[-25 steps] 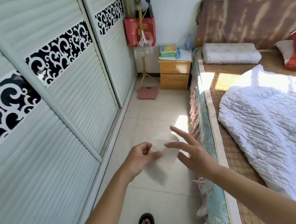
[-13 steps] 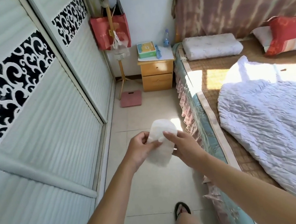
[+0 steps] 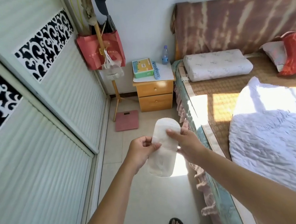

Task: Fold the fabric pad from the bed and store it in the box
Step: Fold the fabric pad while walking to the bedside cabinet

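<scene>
A white oval fabric pad (image 3: 163,152) hangs lengthwise in the air over the floor between wardrobe and bed. My left hand (image 3: 140,152) pinches its left edge near the middle. My right hand (image 3: 186,144) grips its right edge, thumb on the front face. The pad is stretched out flat, unfolded. A green box with a yellow label (image 3: 142,67) stands shut on the wooden nightstand (image 3: 155,95) at the far wall. The bed (image 3: 215,109) runs along the right.
Sliding wardrobe doors (image 3: 42,132) line the left. A pink scale (image 3: 127,120) lies on the floor before a coat stand with a red bag (image 3: 101,50). A bottle (image 3: 164,54) and blue clip rack (image 3: 156,72) share the nightstand. A white quilt (image 3: 277,144) covers the bed.
My right hand, open a second ago, has closed on the pad beside my left hand. The pad is now spread out long between both hands. The view has turned a little.
</scene>
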Demonstrator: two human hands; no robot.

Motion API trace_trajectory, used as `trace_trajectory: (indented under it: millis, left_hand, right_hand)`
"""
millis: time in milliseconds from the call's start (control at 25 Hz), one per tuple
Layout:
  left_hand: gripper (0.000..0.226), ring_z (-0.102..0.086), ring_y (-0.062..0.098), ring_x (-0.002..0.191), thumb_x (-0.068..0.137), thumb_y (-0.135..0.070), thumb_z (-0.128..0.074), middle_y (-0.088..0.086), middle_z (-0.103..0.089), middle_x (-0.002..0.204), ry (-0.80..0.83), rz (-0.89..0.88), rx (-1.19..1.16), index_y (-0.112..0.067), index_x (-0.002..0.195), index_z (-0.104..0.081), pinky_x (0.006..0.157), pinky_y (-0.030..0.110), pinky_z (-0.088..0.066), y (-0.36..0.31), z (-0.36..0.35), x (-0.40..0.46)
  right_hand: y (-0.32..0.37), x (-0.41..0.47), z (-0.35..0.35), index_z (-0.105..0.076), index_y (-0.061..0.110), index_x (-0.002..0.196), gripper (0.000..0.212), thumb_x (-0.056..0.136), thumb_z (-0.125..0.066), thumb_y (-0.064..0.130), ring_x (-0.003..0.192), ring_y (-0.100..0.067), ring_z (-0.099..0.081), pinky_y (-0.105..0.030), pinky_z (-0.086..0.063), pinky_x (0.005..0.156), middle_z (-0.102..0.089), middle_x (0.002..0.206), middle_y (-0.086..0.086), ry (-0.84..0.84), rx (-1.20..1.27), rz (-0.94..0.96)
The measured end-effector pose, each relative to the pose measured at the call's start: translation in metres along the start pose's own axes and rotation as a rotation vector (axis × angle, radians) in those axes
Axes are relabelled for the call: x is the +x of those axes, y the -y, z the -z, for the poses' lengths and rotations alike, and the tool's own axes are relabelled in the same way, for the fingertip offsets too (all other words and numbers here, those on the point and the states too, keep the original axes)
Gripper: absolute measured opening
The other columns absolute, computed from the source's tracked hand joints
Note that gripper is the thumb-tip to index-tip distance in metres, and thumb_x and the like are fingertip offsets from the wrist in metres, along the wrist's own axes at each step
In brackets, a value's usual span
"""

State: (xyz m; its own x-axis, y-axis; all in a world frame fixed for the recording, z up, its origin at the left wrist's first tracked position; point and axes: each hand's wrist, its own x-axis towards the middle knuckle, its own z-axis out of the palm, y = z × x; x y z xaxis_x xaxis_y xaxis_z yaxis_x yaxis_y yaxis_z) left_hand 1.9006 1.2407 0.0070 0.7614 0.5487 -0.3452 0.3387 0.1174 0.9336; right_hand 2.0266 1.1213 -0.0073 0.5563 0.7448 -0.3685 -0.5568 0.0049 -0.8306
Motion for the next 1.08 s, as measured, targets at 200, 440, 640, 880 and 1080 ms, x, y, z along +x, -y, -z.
trace_trajectory:
  millis: [200, 440, 640, 880, 1080]
  left_hand:
    - [0.008, -0.069, 0.012, 0.068, 0.081, -0.012, -0.07, -0.003, -0.073, 0.073, -0.023, 0.038, -0.039, -0.018, 0.077, -0.07, 0.062, 0.024, -0.058, -0.034, -0.002, 0.097]
    - [0.024, -0.074, 0.015, 0.081, 0.081, -0.037, -0.068, -0.003, -0.077, 0.091, 0.124, 0.136, -0.107, -0.022, 0.101, -0.067, 0.061, 0.026, -0.058, -0.063, 0.01, 0.227]
    - [0.026, -0.073, 0.007, 0.074, 0.082, -0.026, -0.069, -0.01, -0.078, 0.081, 0.24, 0.184, -0.023, -0.021, 0.107, -0.068, 0.062, 0.022, -0.057, -0.099, 0.027, 0.356]
    - [0.065, -0.073, 0.02, 0.08, 0.092, -0.06, -0.024, 0.006, -0.077, 0.09, 0.287, 0.422, -0.368, -0.013, 0.106, -0.066, 0.057, 0.03, -0.057, -0.154, 0.043, 0.502]
    - [0.051, -0.074, 0.015, 0.069, 0.092, -0.047, -0.045, 0.007, -0.078, 0.083, 0.261, 0.411, -0.383, -0.004, 0.112, -0.063, 0.053, 0.026, -0.058, -0.184, 0.056, 0.596]
  right_hand:
    - [0.045, 0.087, 0.016, -0.065, -0.003, 0.101, 0.021, 0.088, -0.061, 0.013, 0.079, -0.027, -0.072, -0.04, -0.062, 0.072, -0.075, 0.088, -0.014, -0.001, -0.011, -0.02]
    - [0.101, 0.216, 0.031, -0.063, -0.002, 0.101, 0.019, 0.092, -0.055, 0.013, 0.091, -0.037, -0.066, -0.049, -0.056, 0.084, -0.067, 0.101, -0.024, -0.041, -0.004, -0.001]
    - [0.16, 0.334, 0.042, -0.06, 0.004, 0.115, 0.025, 0.091, -0.057, 0.011, 0.101, -0.035, -0.063, -0.045, -0.057, 0.085, -0.065, 0.11, -0.018, 0.008, -0.095, -0.021]
    - [0.211, 0.446, 0.046, -0.073, 0.022, 0.095, 0.03, 0.088, -0.057, -0.001, 0.106, -0.02, -0.058, -0.021, -0.053, 0.075, -0.065, 0.108, 0.001, -0.038, -0.353, 0.05]
    - [0.245, 0.534, 0.052, -0.074, 0.018, 0.098, 0.04, 0.083, -0.054, -0.013, 0.124, -0.008, -0.043, -0.022, -0.041, 0.1, -0.045, 0.136, 0.004, -0.004, -0.589, 0.089]
